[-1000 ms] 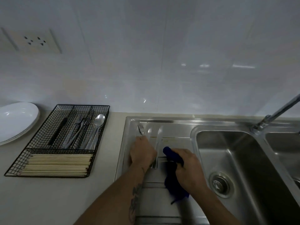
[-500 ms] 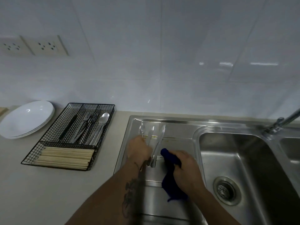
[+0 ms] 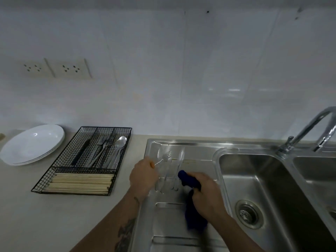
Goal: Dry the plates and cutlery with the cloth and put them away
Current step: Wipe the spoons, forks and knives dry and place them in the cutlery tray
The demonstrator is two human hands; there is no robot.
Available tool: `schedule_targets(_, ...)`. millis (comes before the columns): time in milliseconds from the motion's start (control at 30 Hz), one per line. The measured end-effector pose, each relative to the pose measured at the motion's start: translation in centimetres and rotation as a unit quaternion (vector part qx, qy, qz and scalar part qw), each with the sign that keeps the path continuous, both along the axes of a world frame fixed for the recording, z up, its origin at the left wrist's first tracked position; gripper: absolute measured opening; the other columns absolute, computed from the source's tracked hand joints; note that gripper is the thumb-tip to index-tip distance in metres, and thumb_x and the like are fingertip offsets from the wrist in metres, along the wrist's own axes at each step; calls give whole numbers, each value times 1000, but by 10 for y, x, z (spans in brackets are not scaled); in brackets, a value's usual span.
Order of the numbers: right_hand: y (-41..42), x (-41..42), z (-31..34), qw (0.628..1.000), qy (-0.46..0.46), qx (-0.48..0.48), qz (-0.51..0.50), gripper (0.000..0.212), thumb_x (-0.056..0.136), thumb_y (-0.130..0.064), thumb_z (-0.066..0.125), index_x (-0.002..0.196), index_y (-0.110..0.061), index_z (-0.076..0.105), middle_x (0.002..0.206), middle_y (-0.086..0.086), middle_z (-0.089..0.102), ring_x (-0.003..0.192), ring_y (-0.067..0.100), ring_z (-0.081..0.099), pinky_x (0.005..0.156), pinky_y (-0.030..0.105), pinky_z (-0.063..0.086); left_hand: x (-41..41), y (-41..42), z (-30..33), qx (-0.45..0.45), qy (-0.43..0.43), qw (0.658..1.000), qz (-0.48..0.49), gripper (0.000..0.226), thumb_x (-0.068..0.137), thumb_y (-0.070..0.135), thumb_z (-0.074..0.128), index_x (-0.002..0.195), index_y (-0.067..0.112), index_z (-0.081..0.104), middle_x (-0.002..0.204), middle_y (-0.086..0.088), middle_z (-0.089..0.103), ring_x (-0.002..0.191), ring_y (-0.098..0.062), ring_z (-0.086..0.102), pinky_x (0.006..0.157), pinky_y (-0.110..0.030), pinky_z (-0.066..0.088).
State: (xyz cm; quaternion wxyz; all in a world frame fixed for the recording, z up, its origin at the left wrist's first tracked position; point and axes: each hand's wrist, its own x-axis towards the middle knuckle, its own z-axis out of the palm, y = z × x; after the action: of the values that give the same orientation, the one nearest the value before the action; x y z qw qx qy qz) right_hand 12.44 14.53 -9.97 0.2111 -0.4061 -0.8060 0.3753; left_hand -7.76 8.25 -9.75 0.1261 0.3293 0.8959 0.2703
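Note:
My left hand [image 3: 143, 176] pinches the handle of a fork [image 3: 164, 158] and lifts it slightly off the steel draining board [image 3: 169, 233]. More cutlery [image 3: 175, 171] lies on the board between my hands. My right hand [image 3: 207, 194] grips a dark blue cloth [image 3: 192, 213], which hangs down over the board. A black wire cutlery tray [image 3: 60, 159] on the counter to the left holds knives, forks and a spoon [image 3: 121, 144], with chopsticks [image 3: 81, 182] in its front compartment. White plates [image 3: 31, 144] are stacked at the far left.
The sink basin [image 3: 263, 188] with its drain [image 3: 248, 214] lies right of the draining board. A chrome tap [image 3: 309, 130] rises at the back right. Beige counter [image 3: 54, 215] spreads in front of the tray. Wall sockets [image 3: 69, 69] sit above the plates.
The head has tilted up, so more wall shows. My left hand has taken the fork by its handle and raised it off the board. My right hand keeps holding the cloth.

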Motion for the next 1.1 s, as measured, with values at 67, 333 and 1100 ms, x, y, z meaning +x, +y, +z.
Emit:
schedule_targets(67, -9, -10, 13, 999, 23, 27, -7, 59, 74, 8, 53, 115, -32, 66, 106, -14, 64, 96, 0, 57, 86, 14, 46, 0, -15, 6, 24, 59, 996, -62, 8, 85, 19, 55, 79, 23, 52, 79, 8, 55, 72, -13, 55, 60, -26, 44)
schedule_targets(333, -49, -53, 55, 939, -119, 324, -13, 70, 53, -8, 79, 119, -25, 62, 126, 1, 59, 111, 28, 53, 87, 49, 49, -2, -61, 43, 153, 217, 943, -203, 11, 85, 14, 65, 90, 19, 56, 83, 7, 59, 72, -11, 53, 60, -24, 38)
schedule_targets(1100, -110, -62, 69, 908, -186, 374, -26, 72, 53, -7, 79, 122, -18, 62, 124, 2, 61, 110, 28, 57, 88, 44, 49, -42, -126, 50, 244, 313, 875, -278, 16, 86, 14, 51, 85, 20, 65, 76, 9, 56, 63, -9, 48, 60, -20, 31)
